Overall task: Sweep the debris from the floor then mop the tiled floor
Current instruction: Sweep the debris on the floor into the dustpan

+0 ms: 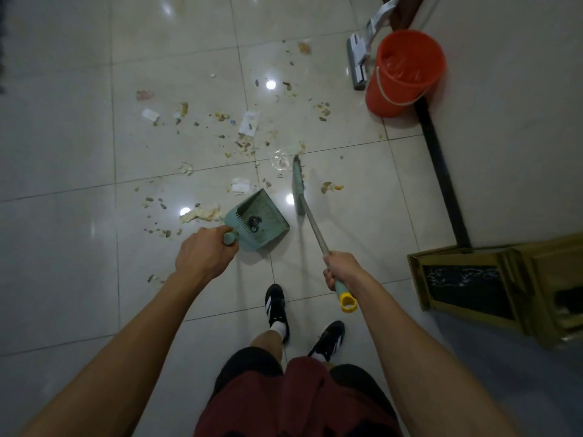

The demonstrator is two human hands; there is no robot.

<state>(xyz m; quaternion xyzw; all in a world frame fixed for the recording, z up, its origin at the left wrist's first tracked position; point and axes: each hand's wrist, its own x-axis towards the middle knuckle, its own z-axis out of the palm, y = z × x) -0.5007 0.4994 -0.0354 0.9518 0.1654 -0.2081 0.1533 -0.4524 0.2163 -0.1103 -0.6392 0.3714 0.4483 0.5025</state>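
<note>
My left hand (202, 252) grips the handle of a green dustpan (260, 220), which rests on the tiled floor (79, 152) with a small dark clump inside. My right hand (342, 269) is closed around the metal shaft of a broom (310, 222); its green head (298, 184) touches the floor just right of the dustpan. Debris (243, 143) lies scattered ahead: paper scraps, food crumbs, peels and a clear plastic piece (280, 160). A flat mop (358, 63) lies at the far right beside the bucket.
An orange bucket (405, 74) lined with plastic stands at the upper right near the wall (504, 121). A dark baseboard (440, 165) runs along that wall. A gold-framed cabinet (492, 279) juts out at the right. My feet in black shoes (277, 305) stand behind the dustpan.
</note>
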